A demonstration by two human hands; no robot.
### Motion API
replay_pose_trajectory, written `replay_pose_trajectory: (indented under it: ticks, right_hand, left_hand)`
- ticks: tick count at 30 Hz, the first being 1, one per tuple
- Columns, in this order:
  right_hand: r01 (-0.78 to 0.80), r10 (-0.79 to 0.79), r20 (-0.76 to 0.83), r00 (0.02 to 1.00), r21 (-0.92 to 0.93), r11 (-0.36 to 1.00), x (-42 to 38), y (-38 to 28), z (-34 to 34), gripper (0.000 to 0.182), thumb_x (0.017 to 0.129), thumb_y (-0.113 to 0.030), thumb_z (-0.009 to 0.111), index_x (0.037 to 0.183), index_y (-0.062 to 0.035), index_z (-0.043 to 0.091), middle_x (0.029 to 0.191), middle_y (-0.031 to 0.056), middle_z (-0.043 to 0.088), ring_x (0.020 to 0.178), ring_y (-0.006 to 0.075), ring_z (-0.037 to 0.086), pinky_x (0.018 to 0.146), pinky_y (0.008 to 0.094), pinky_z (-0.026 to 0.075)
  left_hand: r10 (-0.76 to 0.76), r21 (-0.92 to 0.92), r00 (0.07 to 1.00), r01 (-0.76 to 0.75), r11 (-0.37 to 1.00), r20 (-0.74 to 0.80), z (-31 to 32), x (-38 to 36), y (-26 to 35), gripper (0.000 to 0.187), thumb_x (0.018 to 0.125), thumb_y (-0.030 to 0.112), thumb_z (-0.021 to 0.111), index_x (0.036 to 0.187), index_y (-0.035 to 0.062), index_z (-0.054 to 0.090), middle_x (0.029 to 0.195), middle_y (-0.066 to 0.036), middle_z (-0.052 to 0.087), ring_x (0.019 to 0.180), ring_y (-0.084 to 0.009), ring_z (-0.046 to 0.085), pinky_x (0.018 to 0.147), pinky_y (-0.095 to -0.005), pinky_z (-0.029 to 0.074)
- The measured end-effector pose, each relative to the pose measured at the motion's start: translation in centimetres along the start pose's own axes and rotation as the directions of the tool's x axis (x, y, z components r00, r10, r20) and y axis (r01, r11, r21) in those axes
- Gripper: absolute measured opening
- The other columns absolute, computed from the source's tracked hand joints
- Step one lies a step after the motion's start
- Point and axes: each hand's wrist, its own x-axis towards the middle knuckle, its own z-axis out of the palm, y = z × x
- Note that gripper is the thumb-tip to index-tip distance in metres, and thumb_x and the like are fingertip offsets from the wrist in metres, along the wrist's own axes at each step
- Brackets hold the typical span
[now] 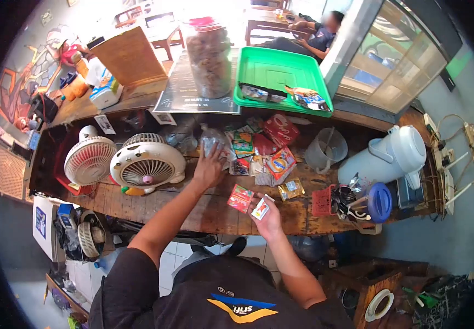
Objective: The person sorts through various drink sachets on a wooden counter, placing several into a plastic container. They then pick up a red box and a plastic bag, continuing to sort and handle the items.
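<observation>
My left hand (pixel 209 171) reaches across the counter, its fingers stretched over a clear plastic bag (pixel 213 136) with something pale inside. Held in my right hand (pixel 270 223), palm up, is a small white packet (pixel 262 208) with a red mark. Just left of that packet, close to my fingertips, is a red sachet (pixel 240 198) with a green top. Beyond it lie a gold sachet (pixel 291 189), an orange-and-red packet (pixel 281 163), a green sachet (pixel 243 142) and a red box (pixel 281 130), bunched together with several other sachets.
Two fans (pixel 148 164) stand at the left. A clear pitcher (pixel 325 151), a blue-white thermos jug (pixel 385 155) and a red basket (pixel 323 202) with utensils are at the right. On the upper ledge rest a large jar (pixel 209 60) and a green tray (pixel 281 68). A person (pixel 319 41) sits beyond.
</observation>
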Motion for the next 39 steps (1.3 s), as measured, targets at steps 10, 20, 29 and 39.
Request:
replay_pose_trajectory:
  ticks: [10, 20, 29, 39]
  right_hand:
    - [-0.024, 0.023, -0.031, 0.999, -0.031, 0.999, -0.2, 0.3, -1.3, 0.029, 0.093, -0.027, 0.053, 0.114, -0.0073, 0.056, 0.099, 0.0086, 0.064, 0.09, 0.0212, 0.061, 0.084, 0.0358, 0.05]
    - [-0.07, 0.07, -0.003, 0.998, -0.164, 0.984, 0.6, 0.5, 1.6, 0.027, 0.091, -0.027, 0.06, 0.112, -0.0104, 0.057, 0.095, 0.0032, 0.065, 0.088, 0.0171, 0.063, 0.078, 0.0327, 0.052]
    - [0.048, -0.033, 0.08, 0.996, -0.191, 0.98, 0.8, 0.3, 3.2, 0.03, 0.09, -0.026, 0.065, 0.113, -0.0105, 0.054, 0.102, 0.0025, 0.062, 0.091, 0.0156, 0.063, 0.075, 0.0338, 0.052]
    - [0.085, -0.127, -0.123, 0.984, -0.303, 0.949, -0.1, 0.0, 2.2, 0.022, 0.089, -0.022, 0.067, 0.106, -0.0146, 0.056, 0.089, 0.0, 0.062, 0.079, 0.0138, 0.062, 0.069, 0.032, 0.053]
  left_hand:
    - [-0.023, -0.03, 0.999, 0.021, 0.999, -0.048, 1.4, -1.5, 0.3, 0.053, 0.078, 0.036, 0.064, 0.124, 0.011, 0.058, 0.142, -0.008, 0.043, 0.138, -0.0271, 0.031, 0.113, -0.0634, 0.0]
    - [0.014, 0.126, 0.999, -0.02, 0.992, 0.048, 1.3, -3.3, -0.4, 0.054, 0.082, 0.041, 0.061, 0.126, 0.009, 0.058, 0.151, -0.002, 0.031, 0.144, -0.0242, 0.016, 0.114, -0.0618, -0.001]
    - [0.077, -0.746, 0.997, -0.036, 0.665, 0.019, -6.7, -6.3, 6.0, 0.049, 0.082, 0.033, 0.067, 0.127, 0.0165, 0.059, 0.133, -0.008, 0.055, 0.128, -0.0288, 0.046, 0.112, -0.056, 0.02]
    - [-0.057, -0.755, 0.998, 0.031, 0.654, -0.008, -3.6, -1.2, 4.5, 0.028, 0.085, 0.033, 0.063, 0.102, 0.0108, 0.065, 0.112, -0.008, 0.064, 0.11, -0.0281, 0.057, 0.087, -0.0465, 0.047]
